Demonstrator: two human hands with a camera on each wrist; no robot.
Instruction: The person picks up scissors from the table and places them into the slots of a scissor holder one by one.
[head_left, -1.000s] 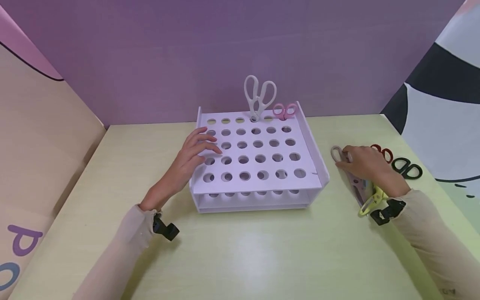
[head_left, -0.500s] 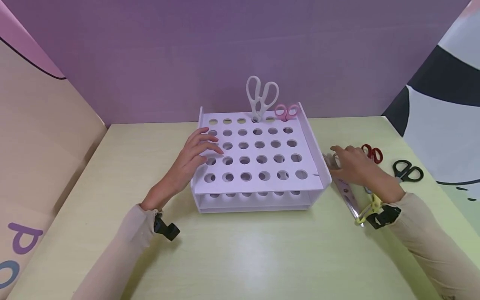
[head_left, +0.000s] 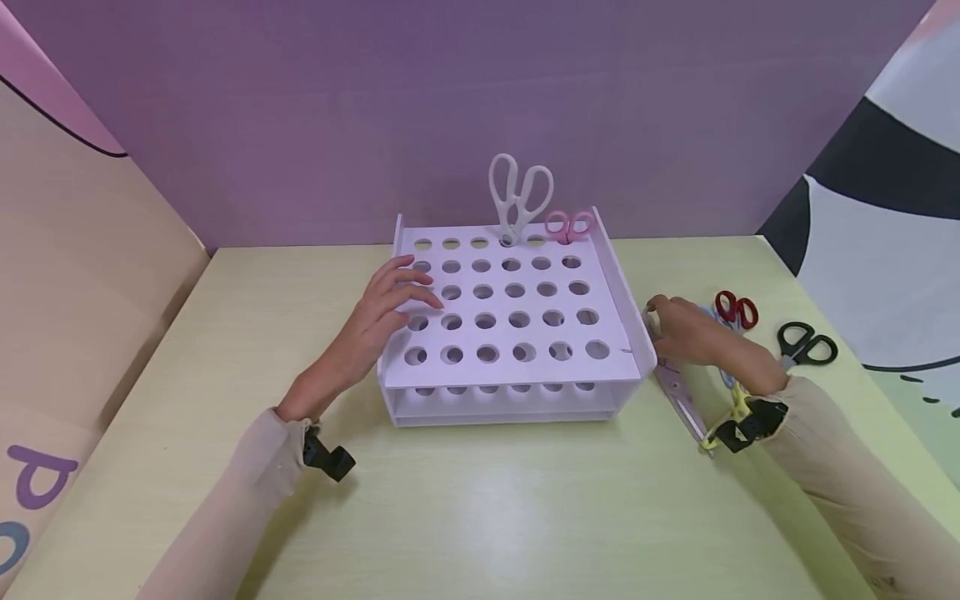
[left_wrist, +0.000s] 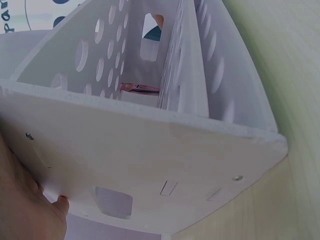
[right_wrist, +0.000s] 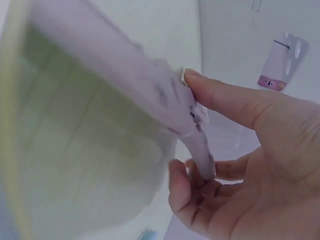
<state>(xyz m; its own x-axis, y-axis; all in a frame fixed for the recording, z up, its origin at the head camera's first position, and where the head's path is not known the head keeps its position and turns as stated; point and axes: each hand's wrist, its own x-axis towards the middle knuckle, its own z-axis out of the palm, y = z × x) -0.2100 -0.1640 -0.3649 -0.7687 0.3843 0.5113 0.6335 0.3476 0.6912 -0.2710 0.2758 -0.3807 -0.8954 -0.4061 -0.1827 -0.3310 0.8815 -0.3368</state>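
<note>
Scissors (head_left: 678, 392): pale lilac pair on worktop (head_left: 487, 500), just right of white rack (head_left: 510, 317), blades toward the person.
Right hand (head_left: 693, 333): fingers (right_wrist: 220, 97) curled, pinching the handle end.
Left hand (head_left: 382, 312): fingers straight, spread, resting on rack's left side.
Rack back row: white scissors (head_left: 519, 196), pink scissors (head_left: 570, 225) upright.

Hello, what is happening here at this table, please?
A person sits at a table with a white rack full of holes. The left hand rests flat on the rack's left side. The right hand grips a pair of pale scissors right beside the rack. White scissors and pink scissors already stand in back holes. Red scissors and black scissors lie on the table.
</note>
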